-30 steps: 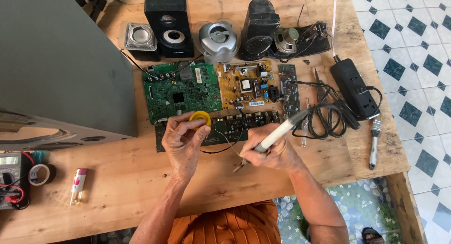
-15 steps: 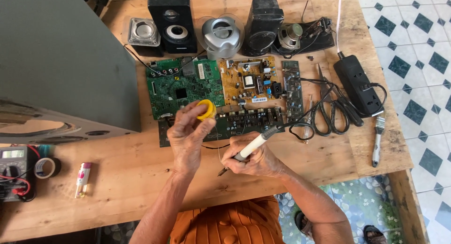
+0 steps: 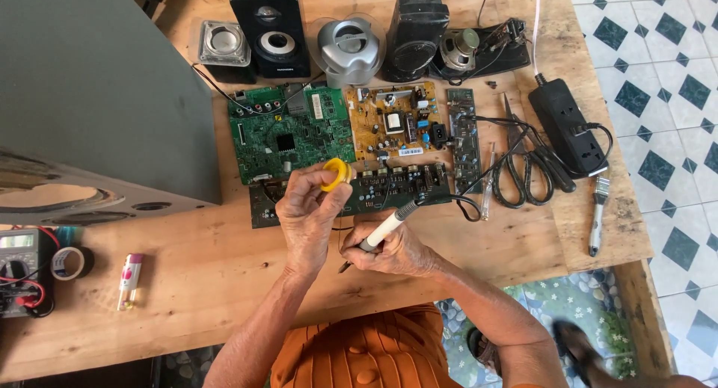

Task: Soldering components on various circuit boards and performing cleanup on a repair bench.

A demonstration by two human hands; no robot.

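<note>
Overhead | left hand (image 3: 308, 222) pinches a yellow spool (image 3: 336, 174) above the dark circuit board (image 3: 389, 188) | right hand (image 3: 394, 251) clamped on a white soldering iron (image 3: 383, 230), tip pointing down toward the wooden table (image 3: 224, 268) | 2 more boards beside.

L hand (image 3: 308, 217) raised, R hand (image 3: 393, 252) grip closed

This is a home electronics repair bench, set on a patterned tile floor (image 3: 658, 74). The rough wooden table (image 3: 224, 283) carries bare circuit boards (image 3: 288, 137) in the middle and small speakers (image 3: 273, 33) along its far edge. A multimeter (image 3: 16, 272) sits at the left edge, a power strip (image 3: 567, 126) and scissors (image 3: 523, 164) toward the right edge.
</note>
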